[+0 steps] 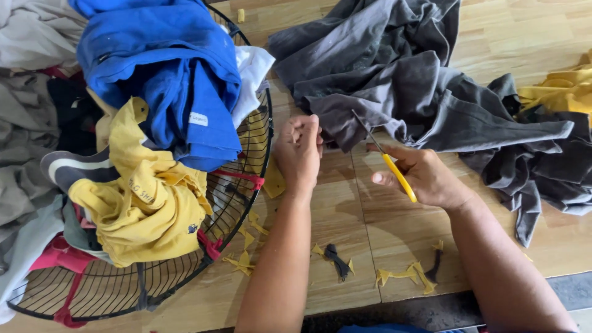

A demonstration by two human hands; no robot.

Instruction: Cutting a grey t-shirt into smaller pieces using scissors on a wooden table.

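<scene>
I am looking down at a pale wooden plank floor with both bare hands at the centre of the frame. My left hand is closed in a fist, pinching the edge of a large crumpled dark grey cloth garment that spreads across the upper middle and right of the frame. My right hand, just right of centre, is clamped around the yellow handles of a pair of scissors whose thin metal blades point up and left toward the pinched grey edge; I cannot tell whether the blades touch the cloth. On the left lies a round black wire fan guard, used like a basket, heaped with clothes: a bright blue garment at the upper left and a crumpled yellow shirt below it. Small yellow and black fabric scraps lie scattered on the floor near the bottom centre, between my forearms. Another yellow cloth shows at the right edge.
</scene>
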